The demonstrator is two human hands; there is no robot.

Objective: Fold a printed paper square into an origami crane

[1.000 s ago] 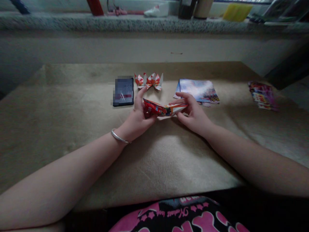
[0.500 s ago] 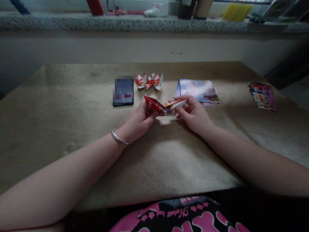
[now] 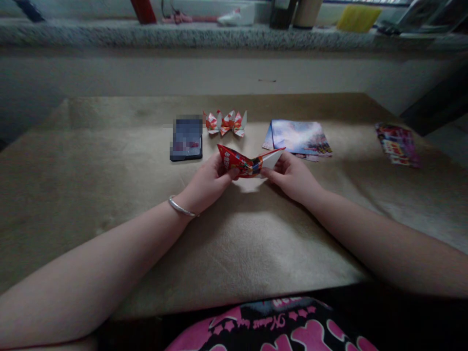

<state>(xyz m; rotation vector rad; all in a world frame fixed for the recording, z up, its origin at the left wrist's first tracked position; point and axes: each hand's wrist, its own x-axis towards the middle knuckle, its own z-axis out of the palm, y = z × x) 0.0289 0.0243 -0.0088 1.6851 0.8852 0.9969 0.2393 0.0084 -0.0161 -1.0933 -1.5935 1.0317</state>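
Between my hands, just above the table, is a folded piece of printed paper (image 3: 245, 165), mostly red with a white right end. Its two pointed ends rise left and right, with a dip in the middle. My left hand (image 3: 214, 179) pinches the red side, thumb in front and fingers behind. At the white side, my right hand (image 3: 292, 174) grips with the thumb in front; its other fingers are partly hidden behind the paper. Beyond my hands stand several folded red and white paper pieces (image 3: 225, 123) in a row.
A dark flat device (image 3: 187, 140), partly blurred out, lies behind my left hand. Picture sheets (image 3: 302, 136) lie behind my right hand, and pink printed papers (image 3: 398, 145) farther right on the table (image 3: 234, 253). A stone sill (image 3: 204, 38) with bottles and a yellow block (image 3: 359, 18) runs along the back.
My right fingers have slid down and behind the white end, and more of its white face shows. The paper's middle has opened out flatter. My left hand has hardly moved.
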